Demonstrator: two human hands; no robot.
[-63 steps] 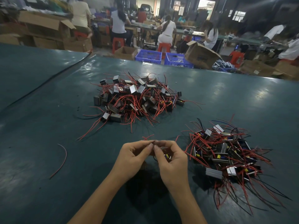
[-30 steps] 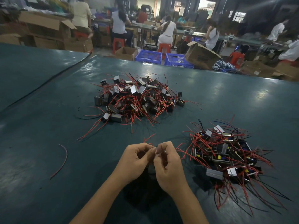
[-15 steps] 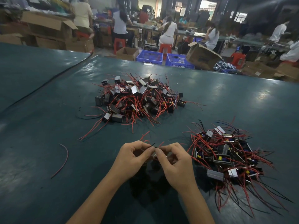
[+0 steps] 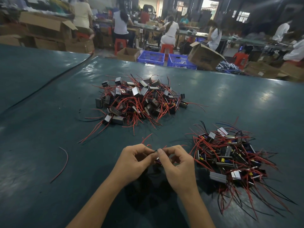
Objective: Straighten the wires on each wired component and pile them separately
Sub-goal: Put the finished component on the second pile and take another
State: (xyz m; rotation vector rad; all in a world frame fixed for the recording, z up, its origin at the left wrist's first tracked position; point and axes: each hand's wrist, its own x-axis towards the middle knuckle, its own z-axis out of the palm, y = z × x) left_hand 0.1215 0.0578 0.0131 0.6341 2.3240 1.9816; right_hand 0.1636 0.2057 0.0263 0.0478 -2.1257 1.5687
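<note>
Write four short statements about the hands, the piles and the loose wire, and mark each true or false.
1. The left hand and right hand both pinch one wired part. True.
2. Two heaps lie on the table: a far pile and a right pile. True.
3. The loose red wire lies right of the hands. False: it lies to their left.
4. The crates beyond the table are red. False: they are blue.
</note>
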